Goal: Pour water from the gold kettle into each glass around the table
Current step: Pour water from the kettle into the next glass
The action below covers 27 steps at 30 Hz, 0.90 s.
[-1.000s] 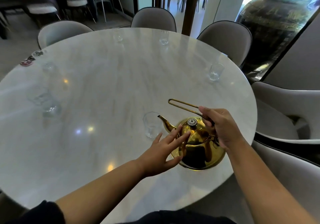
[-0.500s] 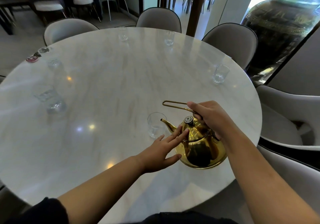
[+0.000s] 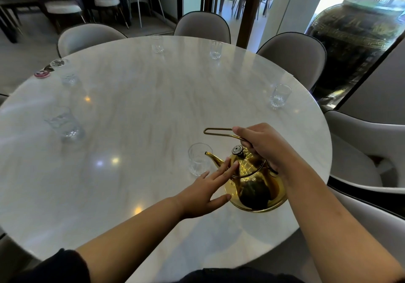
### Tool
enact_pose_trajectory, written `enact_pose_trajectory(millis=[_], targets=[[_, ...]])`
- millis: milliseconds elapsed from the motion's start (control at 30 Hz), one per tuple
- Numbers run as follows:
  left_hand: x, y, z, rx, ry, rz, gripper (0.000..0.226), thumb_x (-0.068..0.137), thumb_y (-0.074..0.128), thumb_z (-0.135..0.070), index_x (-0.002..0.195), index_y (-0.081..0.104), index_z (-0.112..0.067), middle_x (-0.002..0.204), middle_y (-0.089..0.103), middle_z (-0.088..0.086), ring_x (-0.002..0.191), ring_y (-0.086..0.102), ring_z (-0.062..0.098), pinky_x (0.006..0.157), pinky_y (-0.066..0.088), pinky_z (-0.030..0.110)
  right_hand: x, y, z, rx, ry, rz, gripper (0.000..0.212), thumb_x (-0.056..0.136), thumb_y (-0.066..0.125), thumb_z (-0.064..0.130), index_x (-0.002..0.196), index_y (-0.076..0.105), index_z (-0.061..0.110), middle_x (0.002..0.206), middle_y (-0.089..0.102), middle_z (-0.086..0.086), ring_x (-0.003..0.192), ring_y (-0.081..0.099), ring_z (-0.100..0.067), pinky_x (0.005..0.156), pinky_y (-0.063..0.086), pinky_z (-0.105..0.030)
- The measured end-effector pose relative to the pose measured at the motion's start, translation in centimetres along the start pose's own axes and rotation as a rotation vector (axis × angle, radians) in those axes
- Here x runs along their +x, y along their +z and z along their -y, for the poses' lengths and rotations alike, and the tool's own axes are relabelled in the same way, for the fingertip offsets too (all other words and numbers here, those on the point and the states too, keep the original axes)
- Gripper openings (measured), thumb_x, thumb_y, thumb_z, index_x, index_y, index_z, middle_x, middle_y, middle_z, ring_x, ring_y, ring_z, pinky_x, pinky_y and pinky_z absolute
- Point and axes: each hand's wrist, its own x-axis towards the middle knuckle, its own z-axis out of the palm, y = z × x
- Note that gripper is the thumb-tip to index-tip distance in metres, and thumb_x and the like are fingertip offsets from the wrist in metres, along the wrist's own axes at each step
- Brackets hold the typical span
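At the table's (image 3: 153, 107) right front edge, the right hand (image 3: 260, 144) grips the kettle (image 3: 258, 186) handle and the left hand's (image 3: 206, 190) straight fingers press its top. Pouring seems imminent: next, tip the spout over the nearest glass (image 3: 198, 159).

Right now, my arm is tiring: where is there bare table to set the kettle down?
Free: the wide middle of the table, between the left glass and the far-right glass; also the near edge left of the left hand. Crowded: round the nearest glass, where the gold kettle and right hand are.
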Motion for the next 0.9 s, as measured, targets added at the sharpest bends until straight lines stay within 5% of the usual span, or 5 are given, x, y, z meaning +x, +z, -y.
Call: enact_pose_trajectory(millis=[900], targets=[[0.6,0.0,-0.2,-0.034,-0.015,-0.006,0.069,0.098,0.038,-0.040,0.142,-0.015,-0.045,0.153,-0.020,-0.018,0.143,0.012,0.008,0.118,0.003,0.035,0.8,-0.4,1.2,-0.117,0.011,0.027,0.052,0.092,0.054,0.039,0.049,0.045,0.012,0.038,0.036,0.007,0.033,0.025,-0.007,0.048,0.029,-0.026]])
